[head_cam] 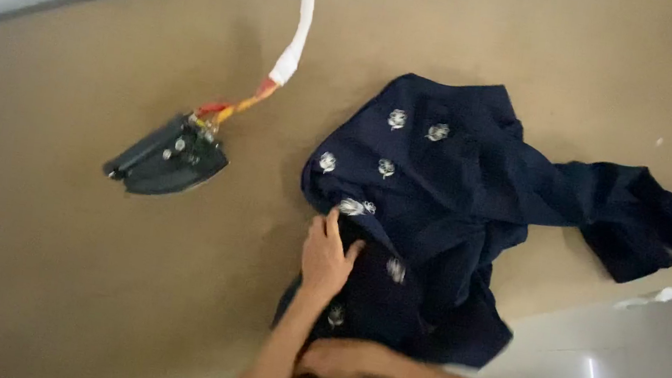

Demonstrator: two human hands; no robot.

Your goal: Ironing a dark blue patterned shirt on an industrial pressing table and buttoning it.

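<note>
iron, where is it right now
In the head view the iron sits left of the navy garment on the tan table, apart from both hands.

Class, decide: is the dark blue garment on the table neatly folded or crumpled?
Crumpled: the dark blue garment lies bunched in uneven creases, one part trailing right.

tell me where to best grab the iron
Probably the handle along the top of the iron, coming from above on the side away from the cord. It lies flat on the table, cord leaving its upper right end.
</note>
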